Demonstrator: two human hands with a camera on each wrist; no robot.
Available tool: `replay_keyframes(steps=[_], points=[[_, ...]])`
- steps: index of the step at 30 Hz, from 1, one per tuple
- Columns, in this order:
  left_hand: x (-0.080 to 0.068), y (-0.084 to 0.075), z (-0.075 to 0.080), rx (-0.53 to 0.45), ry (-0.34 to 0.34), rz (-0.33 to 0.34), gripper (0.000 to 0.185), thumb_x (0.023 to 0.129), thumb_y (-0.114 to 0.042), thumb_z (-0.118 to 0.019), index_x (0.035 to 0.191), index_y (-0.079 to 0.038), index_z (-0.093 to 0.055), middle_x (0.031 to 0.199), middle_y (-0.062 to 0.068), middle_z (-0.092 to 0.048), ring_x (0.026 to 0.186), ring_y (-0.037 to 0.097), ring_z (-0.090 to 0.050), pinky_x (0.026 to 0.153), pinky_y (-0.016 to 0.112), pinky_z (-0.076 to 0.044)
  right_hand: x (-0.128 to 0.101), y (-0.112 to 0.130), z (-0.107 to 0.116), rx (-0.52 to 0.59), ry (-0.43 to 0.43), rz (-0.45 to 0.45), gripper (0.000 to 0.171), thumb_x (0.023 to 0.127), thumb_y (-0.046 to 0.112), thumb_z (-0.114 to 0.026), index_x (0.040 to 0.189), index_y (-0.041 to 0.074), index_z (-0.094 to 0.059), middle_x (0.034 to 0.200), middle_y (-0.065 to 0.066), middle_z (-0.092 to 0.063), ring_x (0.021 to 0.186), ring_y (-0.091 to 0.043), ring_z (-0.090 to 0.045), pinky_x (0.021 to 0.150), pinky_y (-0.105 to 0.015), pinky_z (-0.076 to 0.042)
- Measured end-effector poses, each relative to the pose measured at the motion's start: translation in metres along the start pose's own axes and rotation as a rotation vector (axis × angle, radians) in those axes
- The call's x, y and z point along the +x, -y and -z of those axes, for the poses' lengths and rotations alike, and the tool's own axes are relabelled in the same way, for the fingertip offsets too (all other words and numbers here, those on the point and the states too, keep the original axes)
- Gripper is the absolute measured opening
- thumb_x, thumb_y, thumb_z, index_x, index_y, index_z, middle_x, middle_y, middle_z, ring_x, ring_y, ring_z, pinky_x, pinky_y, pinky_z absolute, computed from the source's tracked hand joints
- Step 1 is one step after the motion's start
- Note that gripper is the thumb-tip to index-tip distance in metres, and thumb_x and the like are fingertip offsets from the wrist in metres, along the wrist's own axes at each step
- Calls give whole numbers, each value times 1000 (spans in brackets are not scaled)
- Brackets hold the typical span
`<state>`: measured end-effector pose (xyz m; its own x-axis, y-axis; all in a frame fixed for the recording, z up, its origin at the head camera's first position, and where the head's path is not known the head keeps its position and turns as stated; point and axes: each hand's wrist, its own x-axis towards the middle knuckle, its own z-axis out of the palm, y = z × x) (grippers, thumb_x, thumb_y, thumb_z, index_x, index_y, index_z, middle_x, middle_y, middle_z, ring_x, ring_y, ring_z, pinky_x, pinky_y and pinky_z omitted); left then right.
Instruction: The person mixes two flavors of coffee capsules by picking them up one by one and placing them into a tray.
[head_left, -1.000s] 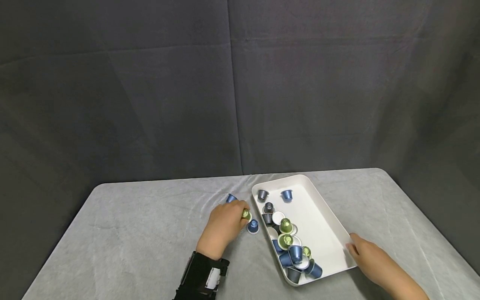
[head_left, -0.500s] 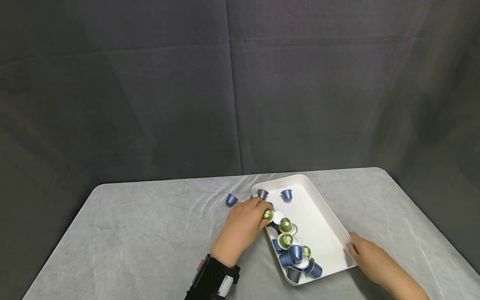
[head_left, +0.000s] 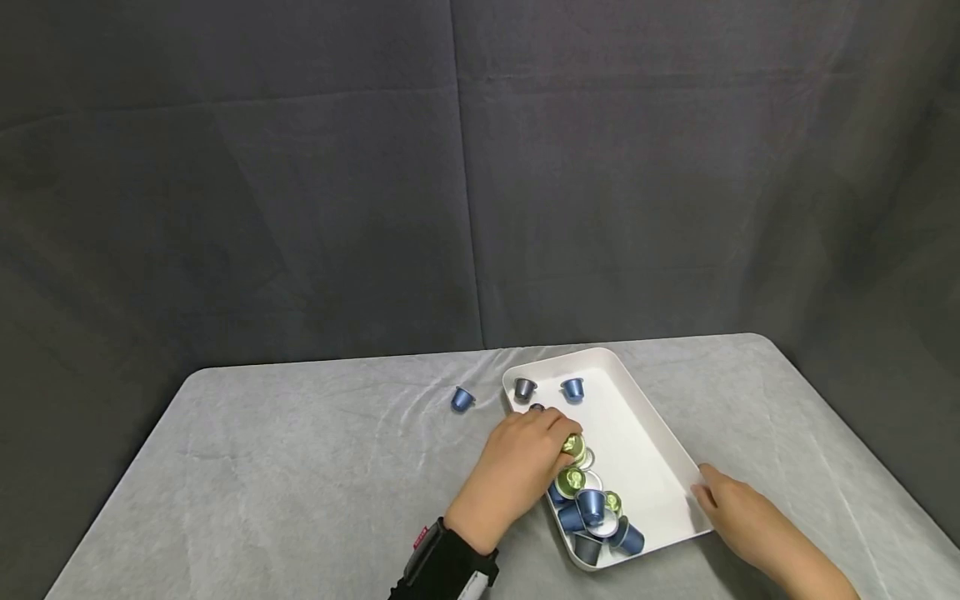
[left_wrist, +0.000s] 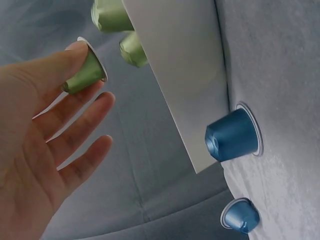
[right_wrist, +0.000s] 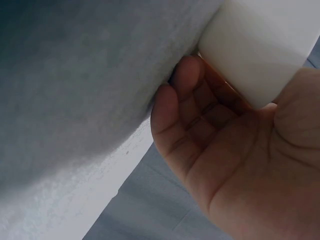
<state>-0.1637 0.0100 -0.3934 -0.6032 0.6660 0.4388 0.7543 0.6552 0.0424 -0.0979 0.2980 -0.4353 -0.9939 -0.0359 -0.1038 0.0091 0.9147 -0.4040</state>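
Observation:
My left hand is over the left side of a white tray. Its thumb and index finger pinch a green coffee capsule by its side, while the other fingers stay spread in the left wrist view. Below it in the tray lie several green, blue and dark grey capsules, such as a blue capsule; the hand hides some. My right hand grips the tray's near right corner, with fingers curled beneath the white wall.
One blue capsule lies on the grey cloth-covered table, left of the tray. Two blue capsules, one of them a nearer capsule, show in the left wrist view. A dark curtain hangs behind.
My left hand picked up the green capsule from the table left of the tray and carried it right, over the tray's capsules. The right hand and tray stay in place.

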Motion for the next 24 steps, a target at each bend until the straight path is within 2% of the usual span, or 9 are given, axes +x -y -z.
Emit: replay_keyframes(steps=[6,14,18,24], points=[[0,-5,2,4,8,-34,29,87,-30,-76,113,-19,-69,106,-8,-66,94,11,-63,88,25,-49,1,1,1,-1,12,-19,10,101,9,-50,93,3,-50,74,-3,-53,68,-20,-48,60,-39,-42],[0,-13,3,23,32,-79,30,85,-31,-79,112,-22,-69,106,-11,-66,93,9,-63,84,24,-48,1,1,1,0,6,-10,8,101,8,-50,94,3,-50,78,-5,-57,70,-21,-50,62,-42,-45],[0,-19,2,34,48,-112,28,86,-32,-78,111,-23,-69,106,-11,-66,94,8,-62,84,23,-47,0,1,1,4,9,-13,9,101,9,-50,94,3,-50,78,-5,-57,70,-20,-50,62,-41,-44],[0,-26,0,36,32,-147,22,88,-32,-75,107,-23,-71,102,-12,-66,92,6,-62,81,20,-47,0,1,1,0,5,-10,11,101,9,-50,91,5,-49,71,-3,-50,67,-19,-47,60,-38,-41]])
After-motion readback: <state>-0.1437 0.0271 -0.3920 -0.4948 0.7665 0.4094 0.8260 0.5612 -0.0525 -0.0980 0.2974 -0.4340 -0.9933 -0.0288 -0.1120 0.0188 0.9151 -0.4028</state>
